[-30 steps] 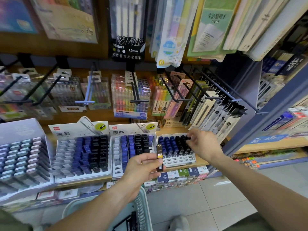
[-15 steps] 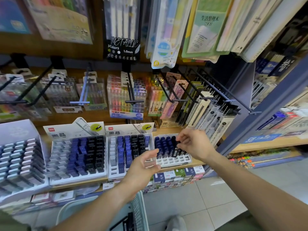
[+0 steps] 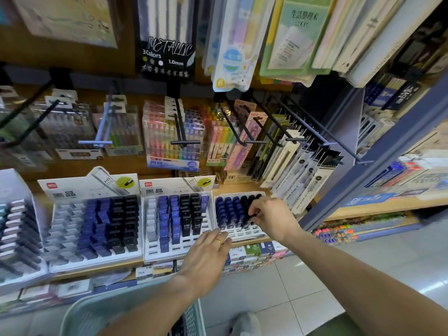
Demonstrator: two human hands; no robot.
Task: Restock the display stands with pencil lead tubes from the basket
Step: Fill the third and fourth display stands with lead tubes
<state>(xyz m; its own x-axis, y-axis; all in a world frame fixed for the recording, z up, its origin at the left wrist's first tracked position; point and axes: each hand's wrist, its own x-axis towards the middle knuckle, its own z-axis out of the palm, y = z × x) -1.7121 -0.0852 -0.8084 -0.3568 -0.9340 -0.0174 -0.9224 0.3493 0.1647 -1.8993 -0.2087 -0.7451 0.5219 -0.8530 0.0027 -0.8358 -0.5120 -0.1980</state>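
Note:
Three white display stands sit on the wooden shelf: a left stand point(image 3: 63, 241), a middle stand point(image 3: 152, 251) and a small right stand point(image 3: 242, 232), each with rows of blue and black pencil lead tubes. My right hand point(image 3: 271, 218) pinches a black lead tube point(image 3: 251, 214) in the right stand's black rows. My left hand point(image 3: 208, 253) lies palm down with straight fingers touching that stand's front left corner; no tube shows in it. The pale green basket point(image 3: 101, 314) is below my left forearm, its contents mostly hidden.
Black peg hooks point(image 3: 180, 124) with hanging pen packs jut out above the stands. A grey-blue stand point(image 3: 17, 226) sits at far left. Boxed goods point(image 3: 252, 251) line the shelf below. A blue shelf post point(image 3: 339, 195) stands right; tiled floor below.
The brown-capped tube seen in my left hand a second ago is out of sight; that hand reached forward to the right stand's front. My right hand moved down the black rows.

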